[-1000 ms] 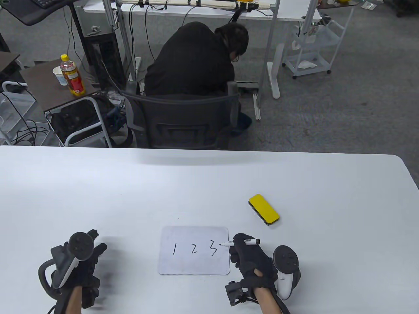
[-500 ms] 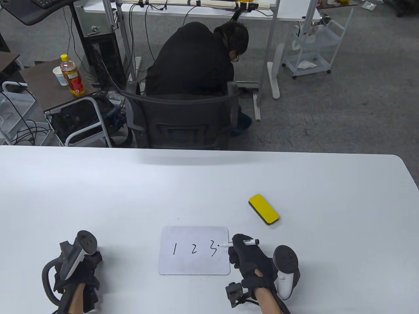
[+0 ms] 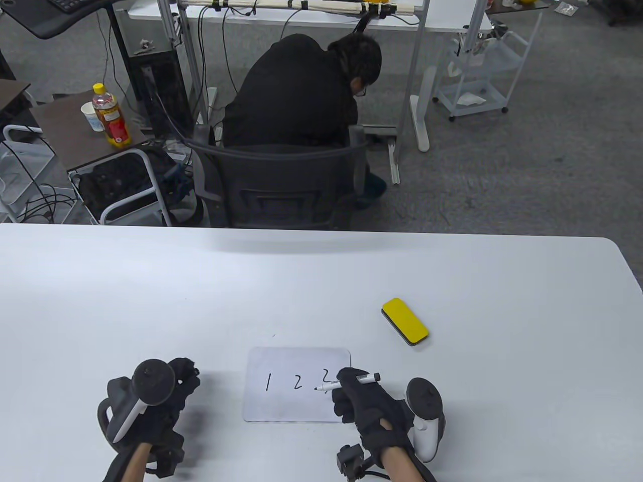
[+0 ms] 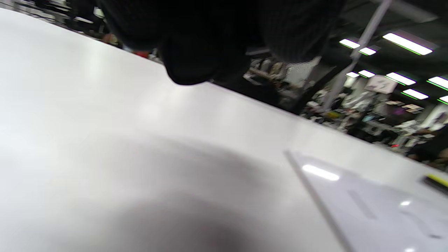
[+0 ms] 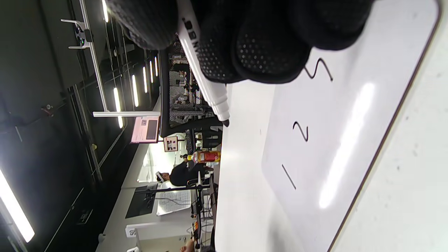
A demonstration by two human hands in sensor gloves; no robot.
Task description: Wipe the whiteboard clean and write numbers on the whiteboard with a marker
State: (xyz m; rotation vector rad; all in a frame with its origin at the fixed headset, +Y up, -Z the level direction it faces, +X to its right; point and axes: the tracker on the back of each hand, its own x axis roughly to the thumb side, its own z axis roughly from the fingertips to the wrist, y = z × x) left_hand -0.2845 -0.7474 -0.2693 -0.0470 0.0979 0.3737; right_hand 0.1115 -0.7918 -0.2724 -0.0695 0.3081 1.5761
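Observation:
A small whiteboard (image 3: 289, 401) lies near the table's front edge with 1, 2 and 3 written on it in black. My right hand (image 3: 343, 385) holds a white marker (image 3: 359, 379), uncapped, with its tip over the board's right part beside the 3, which the hand partly covers. The right wrist view shows the marker (image 5: 204, 80) pinched between gloved fingers (image 5: 266, 49) above the whiteboard (image 5: 350, 140). My left hand (image 3: 182, 374) hovers left of the board with loosely curled fingers and holds nothing. In the left wrist view the whiteboard (image 4: 378, 213) is at the lower right.
A yellow eraser (image 3: 405, 321) with a black base lies behind and right of the board, and shows as an eraser (image 4: 435, 180) at the left wrist view's right edge. Beyond the white table (image 3: 150, 291), a seated person (image 3: 296, 95) faces away in a chair.
My right hand has moved left with the marker, so that it now covers part of the 3. My left hand has moved right, closer to the board's left edge.

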